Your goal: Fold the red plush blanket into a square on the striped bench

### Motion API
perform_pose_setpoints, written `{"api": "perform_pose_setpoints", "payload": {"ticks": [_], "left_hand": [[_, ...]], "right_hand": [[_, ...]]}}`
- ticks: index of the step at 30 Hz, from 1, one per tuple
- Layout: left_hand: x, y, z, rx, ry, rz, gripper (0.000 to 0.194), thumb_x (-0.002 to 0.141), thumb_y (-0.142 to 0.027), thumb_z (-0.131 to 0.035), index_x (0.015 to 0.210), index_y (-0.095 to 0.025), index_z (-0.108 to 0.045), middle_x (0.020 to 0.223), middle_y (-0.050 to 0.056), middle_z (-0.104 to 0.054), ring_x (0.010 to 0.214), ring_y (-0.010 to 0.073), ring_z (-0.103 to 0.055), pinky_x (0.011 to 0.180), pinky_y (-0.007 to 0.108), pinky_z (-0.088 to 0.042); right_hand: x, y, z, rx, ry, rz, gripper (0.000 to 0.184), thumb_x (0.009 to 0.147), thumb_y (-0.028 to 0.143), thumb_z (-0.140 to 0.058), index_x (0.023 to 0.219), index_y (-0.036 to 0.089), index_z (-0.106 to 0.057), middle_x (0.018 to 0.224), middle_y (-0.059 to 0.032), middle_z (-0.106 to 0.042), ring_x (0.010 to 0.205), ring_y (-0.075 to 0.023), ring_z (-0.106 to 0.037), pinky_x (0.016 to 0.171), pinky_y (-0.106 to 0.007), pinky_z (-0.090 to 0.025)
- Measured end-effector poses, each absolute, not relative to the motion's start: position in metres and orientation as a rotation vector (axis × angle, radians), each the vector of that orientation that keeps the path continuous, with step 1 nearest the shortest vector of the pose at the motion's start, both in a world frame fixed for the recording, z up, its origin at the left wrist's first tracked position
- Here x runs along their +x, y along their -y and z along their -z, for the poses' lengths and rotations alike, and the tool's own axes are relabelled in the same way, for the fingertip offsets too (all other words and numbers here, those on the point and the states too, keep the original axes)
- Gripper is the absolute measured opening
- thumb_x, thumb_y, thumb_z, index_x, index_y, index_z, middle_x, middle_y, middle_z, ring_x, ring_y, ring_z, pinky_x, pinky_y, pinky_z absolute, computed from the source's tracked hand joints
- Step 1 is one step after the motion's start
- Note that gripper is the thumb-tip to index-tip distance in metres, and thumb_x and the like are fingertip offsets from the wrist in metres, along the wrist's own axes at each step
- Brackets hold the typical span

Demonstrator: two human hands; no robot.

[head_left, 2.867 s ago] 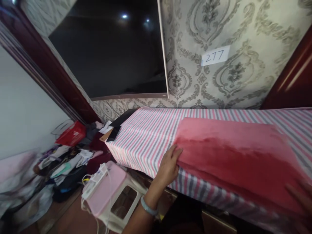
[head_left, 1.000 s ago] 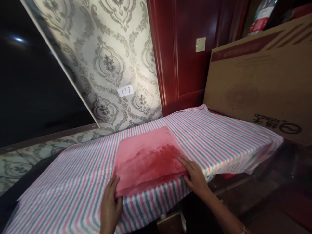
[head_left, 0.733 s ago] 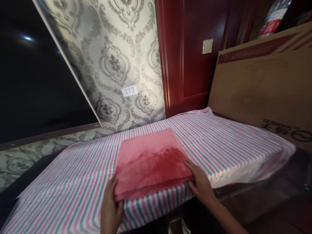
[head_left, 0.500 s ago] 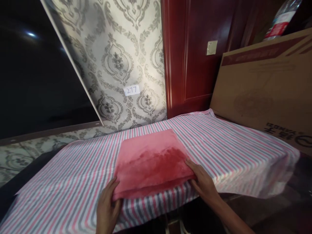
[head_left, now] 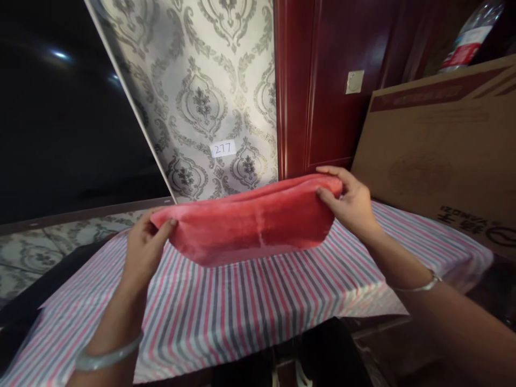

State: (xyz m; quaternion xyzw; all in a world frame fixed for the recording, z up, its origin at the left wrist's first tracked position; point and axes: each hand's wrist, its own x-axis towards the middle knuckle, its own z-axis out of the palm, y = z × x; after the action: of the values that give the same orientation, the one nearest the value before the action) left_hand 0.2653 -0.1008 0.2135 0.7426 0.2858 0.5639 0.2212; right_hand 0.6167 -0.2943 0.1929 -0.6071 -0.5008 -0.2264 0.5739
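A folded pink-red plush cloth (head_left: 250,223) is held up by its near edge, tilted above the striped tablecloth (head_left: 242,306). My left hand (head_left: 147,242) pinches its left corner, thumb on the near face and fingers behind. At the right corner my right hand (head_left: 349,199) grips the same edge, thumb in front and fingers over the top. The upper edge shows several layers. I cannot tell whether the lower edge rests on the table.
A cardboard box (head_left: 435,150) stands at the right, with a plastic bottle (head_left: 471,40) behind its top edge. A dark screen (head_left: 72,118) leans at the left. Behind the table are patterned wallpaper and a paper label (head_left: 223,148) reading 277.
The folded cloth lay flat on the table with my hands at its near corners. Now both hands have raised that near edge, and the cloth's underside faces me.
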Motion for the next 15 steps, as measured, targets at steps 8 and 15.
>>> {"api": "perform_pose_setpoints", "payload": {"ticks": [8, 15], "left_hand": [[0.293, 0.047, -0.231, 1.692, -0.778, -1.299, 0.039, 0.054, -0.042, -0.080, 0.080, -0.016, -0.066, 0.070, -0.003, -0.064, 0.059, 0.0094, -0.054, 0.055, 0.019, -0.042], [0.316, 0.002, -0.175, 1.562, -1.038, -1.024, 0.038, 0.052, -0.042, -0.079, 0.071, -0.015, -0.061, 0.052, -0.005, -0.054, 0.044, 0.0081, -0.046, 0.043, 0.018, -0.036]], "right_hand": [[0.656, 0.234, -0.212, -1.445, 1.081, 0.032, 0.035, 0.078, 0.042, -0.069, 0.100, 0.015, -0.071, 0.094, -0.0063, -0.072, 0.086, -0.0206, -0.064, 0.079, -0.034, -0.052], [0.665, 0.173, -0.151, -1.652, 0.914, -0.299, 0.025, 0.075, 0.041, -0.067, 0.073, 0.016, -0.065, 0.066, 0.0001, -0.062, 0.066, -0.0141, -0.053, 0.059, -0.025, -0.039]]}}
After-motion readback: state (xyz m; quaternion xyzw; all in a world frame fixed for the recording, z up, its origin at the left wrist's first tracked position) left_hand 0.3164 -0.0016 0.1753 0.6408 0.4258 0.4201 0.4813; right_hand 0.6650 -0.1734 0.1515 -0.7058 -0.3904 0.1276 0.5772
